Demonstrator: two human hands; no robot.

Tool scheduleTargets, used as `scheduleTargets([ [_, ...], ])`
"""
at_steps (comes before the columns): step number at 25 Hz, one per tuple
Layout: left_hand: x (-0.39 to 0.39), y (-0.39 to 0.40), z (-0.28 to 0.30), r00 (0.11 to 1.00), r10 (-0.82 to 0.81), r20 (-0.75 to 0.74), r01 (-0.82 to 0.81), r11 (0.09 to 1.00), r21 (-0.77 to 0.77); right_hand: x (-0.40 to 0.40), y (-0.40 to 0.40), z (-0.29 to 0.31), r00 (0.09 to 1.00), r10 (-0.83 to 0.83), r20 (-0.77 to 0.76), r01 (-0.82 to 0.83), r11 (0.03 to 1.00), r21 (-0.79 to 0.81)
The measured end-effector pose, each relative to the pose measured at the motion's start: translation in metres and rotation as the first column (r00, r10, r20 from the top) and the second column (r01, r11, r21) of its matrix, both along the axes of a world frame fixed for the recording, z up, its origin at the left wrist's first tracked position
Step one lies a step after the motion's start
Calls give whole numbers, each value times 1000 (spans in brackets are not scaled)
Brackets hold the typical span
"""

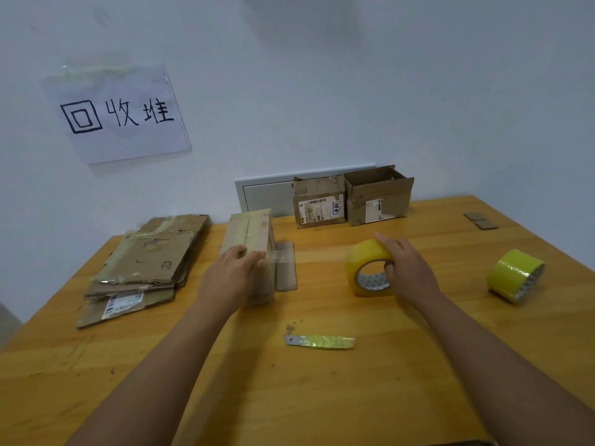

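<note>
Both my forearms reach forward over the table (322, 397). My left hand (231, 272) curls its fingers over the near top edge of the cardboard box (249, 230), whose long axis points away to the wall. My right hand (409, 268) grips the tape roll (363, 259), thumb in its core; the roll stands right of the box, hole facing me.
</note>
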State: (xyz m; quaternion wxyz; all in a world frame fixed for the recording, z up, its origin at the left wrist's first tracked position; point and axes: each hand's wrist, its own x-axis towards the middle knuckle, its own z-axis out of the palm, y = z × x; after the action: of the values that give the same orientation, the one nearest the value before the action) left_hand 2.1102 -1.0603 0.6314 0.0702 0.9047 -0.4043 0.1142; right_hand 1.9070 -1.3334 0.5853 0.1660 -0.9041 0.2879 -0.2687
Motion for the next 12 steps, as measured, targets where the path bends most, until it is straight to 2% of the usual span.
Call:
scheduleTargets([
  [8,-5,-1,-2,1000,-6,-18,6,1000,-27,3,5,0,998,-64,-28,66,997,50],
  [12,-3,-2,-7,1000,-24,-7,24,1000,18,0,2,2,996,-60,-72,65,995,72],
])
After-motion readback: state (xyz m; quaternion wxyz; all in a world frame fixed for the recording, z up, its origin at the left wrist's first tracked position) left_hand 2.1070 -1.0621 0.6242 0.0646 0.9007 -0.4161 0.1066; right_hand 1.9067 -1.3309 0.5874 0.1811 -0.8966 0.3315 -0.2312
